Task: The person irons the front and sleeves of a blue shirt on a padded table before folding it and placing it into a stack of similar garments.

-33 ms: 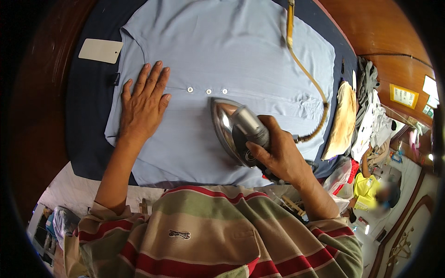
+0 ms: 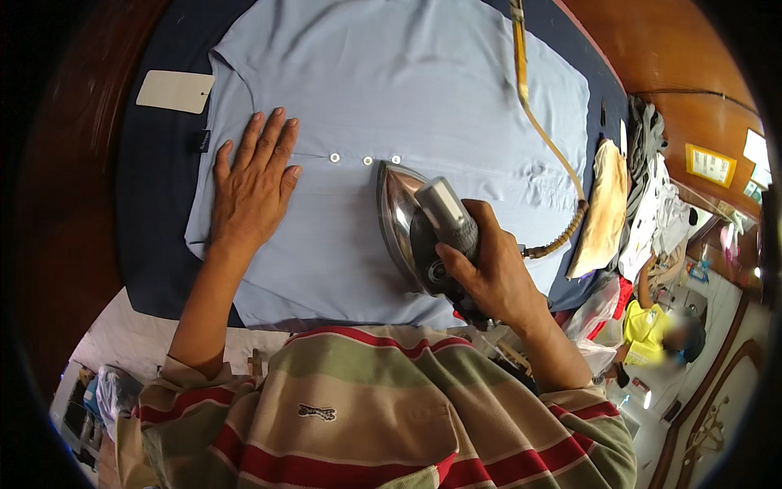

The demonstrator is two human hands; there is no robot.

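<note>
The blue shirt [image 2: 391,90] lies spread out; from its middle, the iron [image 2: 405,224] rests on it at five o'clock. At eight o'clock the left hand [image 2: 251,191] lies flat on the cloth, fingers slightly parted, gripping nothing. The right hand [image 2: 498,269] wraps the iron's handle [image 2: 450,213]. Three white buttons [image 2: 367,160] sit at eleven o'clock from the iron.

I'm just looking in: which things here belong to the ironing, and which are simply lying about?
Part of the work:
iron, in the right hand
pale blue shirt, under the left hand
yellowish cord to the iron
dark cloth under the shirt

Apparently just lying about:
heaped clothes at the right
clear plastic bag below them
brown-stained cloth, untouched, though perhaps an ironing aid
</note>
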